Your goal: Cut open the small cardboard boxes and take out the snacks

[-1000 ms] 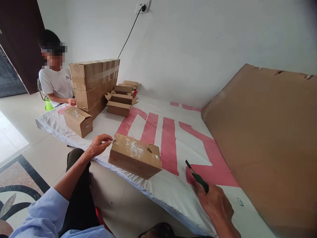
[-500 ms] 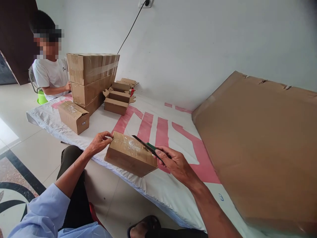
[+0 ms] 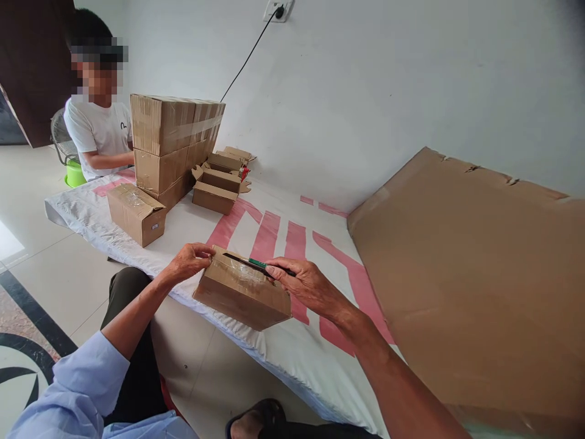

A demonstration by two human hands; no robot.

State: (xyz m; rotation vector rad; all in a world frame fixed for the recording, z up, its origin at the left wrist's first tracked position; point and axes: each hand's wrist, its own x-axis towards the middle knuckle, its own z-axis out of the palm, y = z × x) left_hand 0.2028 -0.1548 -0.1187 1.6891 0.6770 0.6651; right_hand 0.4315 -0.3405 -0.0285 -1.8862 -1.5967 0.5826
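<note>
A taped cardboard box [image 3: 242,292] lies near the front edge of the covered table, clear tape along its top. My left hand [image 3: 191,262] is at its left end, fingers closed on the upper corner. My right hand [image 3: 299,280] is wrapped round a knife [image 3: 242,261] with a long dark blade and a green part. The blade points left and lies over the top of the box. Whether its edge touches the tape, I cannot tell.
Stacked sealed boxes [image 3: 173,128] stand at the back left, with a single box [image 3: 137,213] before them. Open boxes [image 3: 214,189] sit beside the stack. A big cardboard sheet [image 3: 470,274] leans at the right. Across the table sits another person [image 3: 98,131].
My right hand has moved left with the knife, bringing the blade further over the box top, nearer my left hand. The left hand stays at the box's corner. The view has shifted slightly.
</note>
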